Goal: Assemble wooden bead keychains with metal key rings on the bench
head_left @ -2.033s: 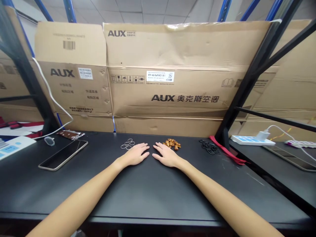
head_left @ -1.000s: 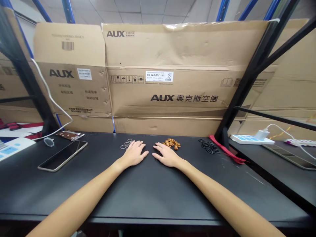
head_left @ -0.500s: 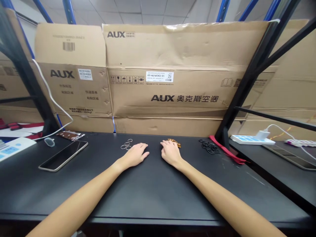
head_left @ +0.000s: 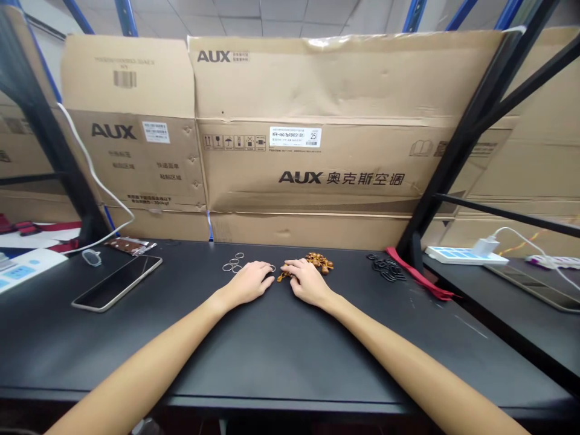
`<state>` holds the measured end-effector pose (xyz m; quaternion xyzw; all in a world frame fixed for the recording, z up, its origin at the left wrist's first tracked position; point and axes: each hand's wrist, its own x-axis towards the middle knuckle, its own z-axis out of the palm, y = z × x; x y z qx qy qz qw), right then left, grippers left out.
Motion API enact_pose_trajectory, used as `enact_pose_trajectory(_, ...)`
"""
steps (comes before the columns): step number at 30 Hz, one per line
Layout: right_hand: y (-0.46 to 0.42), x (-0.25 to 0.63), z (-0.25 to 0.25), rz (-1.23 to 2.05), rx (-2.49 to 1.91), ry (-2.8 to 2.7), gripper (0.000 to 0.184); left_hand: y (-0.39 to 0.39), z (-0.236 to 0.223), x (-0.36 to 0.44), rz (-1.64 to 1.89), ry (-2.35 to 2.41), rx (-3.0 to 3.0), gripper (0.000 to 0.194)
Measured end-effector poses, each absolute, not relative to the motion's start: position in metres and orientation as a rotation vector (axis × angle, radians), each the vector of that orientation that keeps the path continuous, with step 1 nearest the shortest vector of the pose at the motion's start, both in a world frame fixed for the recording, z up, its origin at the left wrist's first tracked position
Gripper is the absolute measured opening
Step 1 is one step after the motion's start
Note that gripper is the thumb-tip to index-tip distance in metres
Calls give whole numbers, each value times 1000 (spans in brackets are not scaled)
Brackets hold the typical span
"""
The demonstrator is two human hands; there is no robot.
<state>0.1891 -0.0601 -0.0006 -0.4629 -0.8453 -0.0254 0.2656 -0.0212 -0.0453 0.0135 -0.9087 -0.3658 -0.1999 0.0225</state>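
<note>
Your hands (head view): both over the counter (head_left: 272, 356), palms down, fingertips facing each other and apart.
Your left hand (head_left: 247, 282): fingers bent, a single metal ring (head_left: 274, 268) showing at the fingertips; whether you grip it cannot be told.
Your right hand (head_left: 309, 281): fingers and thumb closed on a brown piece (head_left: 281, 277), which juts out toward your left hand.
Metal rings (head_left: 234, 264): a small cluster lying just to the left of your left hand.
Brown pile (head_left: 319, 263): glossy pieces heaped just beyond your right hand.
Black pieces (head_left: 387, 268): a loose heap farther right, beside a red strap (head_left: 421, 277).
Phone (head_left: 118, 283): dark screen up, on your left, well apart from your hands.
Cardboard (head_left: 299, 90): printed "AUX", standing upright behind the counter.
</note>
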Motion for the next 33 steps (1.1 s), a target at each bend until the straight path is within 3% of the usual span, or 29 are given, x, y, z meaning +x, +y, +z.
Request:
enact_pose_trajectory(14,-63,188,1,-111,-1216,-2270,17,-46,17,-18,-567,-1096,-2742,22)
enact_pose_trajectory(25,-59,189,0,-49,-1156,-2226,17,-50,19,-13,-402,-1044,-2628,22)
enact_pose_trajectory(33,-57,189,-1,24,-1121,-2185,15,-46,13,-15,-496,-1044,-2664,20)
